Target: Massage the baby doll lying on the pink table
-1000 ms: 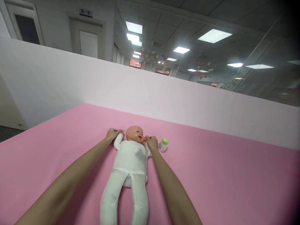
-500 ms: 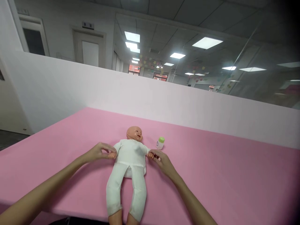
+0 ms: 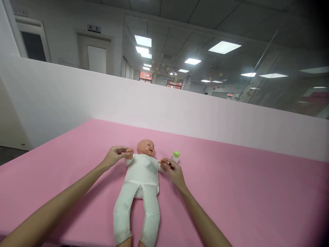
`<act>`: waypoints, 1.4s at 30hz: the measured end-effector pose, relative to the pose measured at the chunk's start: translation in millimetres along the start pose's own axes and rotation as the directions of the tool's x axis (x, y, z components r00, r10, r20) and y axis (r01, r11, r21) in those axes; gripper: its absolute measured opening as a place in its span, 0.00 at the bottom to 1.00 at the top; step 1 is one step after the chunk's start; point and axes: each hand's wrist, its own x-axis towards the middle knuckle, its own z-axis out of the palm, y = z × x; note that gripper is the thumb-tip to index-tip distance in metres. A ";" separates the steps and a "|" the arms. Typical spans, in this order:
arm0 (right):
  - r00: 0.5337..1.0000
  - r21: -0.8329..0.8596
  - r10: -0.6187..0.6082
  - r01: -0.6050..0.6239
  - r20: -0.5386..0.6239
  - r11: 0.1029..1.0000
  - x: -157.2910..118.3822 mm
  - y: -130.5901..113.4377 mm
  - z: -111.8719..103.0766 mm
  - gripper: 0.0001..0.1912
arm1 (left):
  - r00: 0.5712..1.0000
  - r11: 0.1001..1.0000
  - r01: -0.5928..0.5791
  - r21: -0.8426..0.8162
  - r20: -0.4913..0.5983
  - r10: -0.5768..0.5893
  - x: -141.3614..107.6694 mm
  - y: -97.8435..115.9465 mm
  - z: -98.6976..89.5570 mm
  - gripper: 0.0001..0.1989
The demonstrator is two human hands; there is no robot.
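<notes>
A baby doll [image 3: 142,171] in a white cloth suit lies on its back on the pink padded table, its head away from me and its feet cut off by the bottom edge of the view. My left hand [image 3: 114,157] pinches the doll's hand on the left, which is raised beside its shoulder. On the other side, my right hand [image 3: 175,171] grips the doll's other hand, lifted a little off the surface. Just beyond my right hand stands a small white bottle [image 3: 175,159] with a green cap, its lower part partly hidden by my fingers.
The pink table [image 3: 226,192] stretches out on both sides of the doll. A low white wall [image 3: 164,106] runs along its far edge, with glass above it. A door [image 3: 96,56] is at the back left.
Both doll hands have been raised from beside its body toward its head, the left one further. My hands moved up with them, and the dark patch on its chest looks fainter.
</notes>
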 end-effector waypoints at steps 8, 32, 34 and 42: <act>0.914 -0.207 0.333 -0.381 -0.231 0.901 92.4 36.9 45.6 0.20 | 0.861 0.924 0.381 -0.036 -0.351 -0.369 83.6 -48.1 33.4 0.20; 0.912 -0.138 -0.027 0.091 0.409 0.986 -20.5 -29.0 -27.2 0.11 | 0.838 0.971 -0.069 0.230 0.541 -0.069 -34.2 6.0 -27.0 0.11; 0.867 -0.160 -0.033 0.129 0.497 0.979 -38.4 -28.3 -33.4 0.10 | 0.819 0.972 -0.074 0.222 0.570 -0.068 -48.9 -7.1 -29.4 0.09; 0.898 -0.129 -0.019 0.085 0.440 0.988 -35.4 -26.9 -33.7 0.11 | 0.893 0.988 0.016 0.151 0.442 -0.082 -43.7 -10.8 -30.8 0.12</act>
